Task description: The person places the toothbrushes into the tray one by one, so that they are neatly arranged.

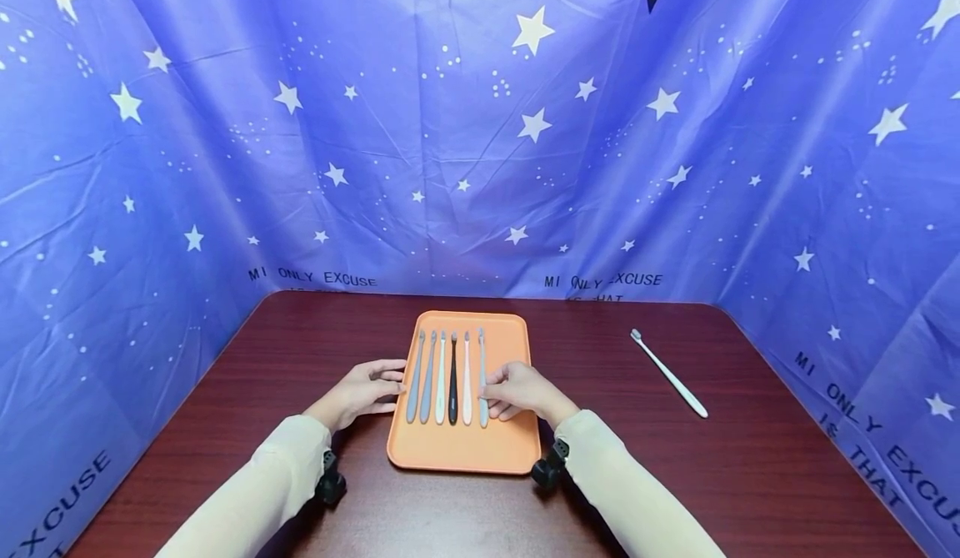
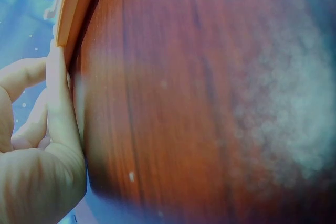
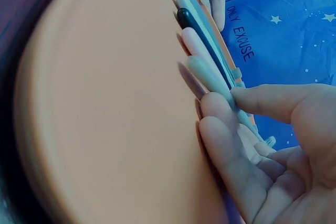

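Note:
On an orange tray (image 1: 472, 454) several toothbrushes lie side by side, heads toward the back. Two grey-blue toothbrushes (image 1: 413, 391) are at the left, then a pale green one (image 1: 440, 391), a black one (image 1: 453, 391) and a pink one (image 1: 467, 391). Thumb and fingers of my right hand (image 1: 525, 388) pinch the handle of the rightmost one, a light grey-blue toothbrush (image 3: 205, 73). In the right wrist view its handle end is slightly raised above the tray. My left hand (image 1: 362, 391) touches the tray's left edge with fairly straight fingers.
A white toothbrush (image 1: 671, 376) lies slanted on the dark red wooden table (image 1: 615, 475), to the right of the tray. Blue star-printed cloth (image 1: 480, 141) hangs behind the table and along both sides. Each wrist carries a black camera (image 1: 551, 465).

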{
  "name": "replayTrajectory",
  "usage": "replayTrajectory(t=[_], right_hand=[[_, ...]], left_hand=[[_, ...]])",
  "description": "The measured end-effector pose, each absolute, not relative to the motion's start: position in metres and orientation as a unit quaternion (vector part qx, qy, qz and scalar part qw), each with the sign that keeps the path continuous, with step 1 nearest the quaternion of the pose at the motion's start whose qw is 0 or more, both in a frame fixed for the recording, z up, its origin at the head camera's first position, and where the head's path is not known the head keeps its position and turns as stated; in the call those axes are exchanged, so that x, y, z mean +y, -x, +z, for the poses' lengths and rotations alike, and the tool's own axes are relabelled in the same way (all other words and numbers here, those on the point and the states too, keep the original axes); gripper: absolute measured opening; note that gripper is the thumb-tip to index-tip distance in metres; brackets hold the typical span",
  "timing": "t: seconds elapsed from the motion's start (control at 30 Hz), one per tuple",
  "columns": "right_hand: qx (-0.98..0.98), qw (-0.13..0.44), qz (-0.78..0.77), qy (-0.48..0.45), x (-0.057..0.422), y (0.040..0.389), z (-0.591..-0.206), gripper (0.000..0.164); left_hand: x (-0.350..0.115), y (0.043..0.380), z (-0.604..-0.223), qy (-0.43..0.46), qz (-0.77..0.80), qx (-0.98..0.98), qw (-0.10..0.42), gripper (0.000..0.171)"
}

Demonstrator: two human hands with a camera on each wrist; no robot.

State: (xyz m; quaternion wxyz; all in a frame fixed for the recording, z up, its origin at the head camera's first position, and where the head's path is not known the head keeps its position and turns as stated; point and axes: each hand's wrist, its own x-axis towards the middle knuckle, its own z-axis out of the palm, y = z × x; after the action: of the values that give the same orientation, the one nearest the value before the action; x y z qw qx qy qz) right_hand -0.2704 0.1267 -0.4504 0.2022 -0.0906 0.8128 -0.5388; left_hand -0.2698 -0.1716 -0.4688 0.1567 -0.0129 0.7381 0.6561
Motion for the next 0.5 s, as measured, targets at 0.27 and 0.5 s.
replayTrajectory(t=[0.27,0.5], right_hand=[[0.813,0.199,-0.541,0.084,0.1237,0.2710,-0.4503,0.016],[0.816,0.186,-0.541,0.079,0.1239,0.2696,-0.4513,0.024]], left_hand=[[-0.1717,0.2682,-0.4680,0.009,0.655,0.738,0.159,0.055],[-0.1716,0.2681,-0.4686,0.006,0.656,0.738,0.159,0.055]])
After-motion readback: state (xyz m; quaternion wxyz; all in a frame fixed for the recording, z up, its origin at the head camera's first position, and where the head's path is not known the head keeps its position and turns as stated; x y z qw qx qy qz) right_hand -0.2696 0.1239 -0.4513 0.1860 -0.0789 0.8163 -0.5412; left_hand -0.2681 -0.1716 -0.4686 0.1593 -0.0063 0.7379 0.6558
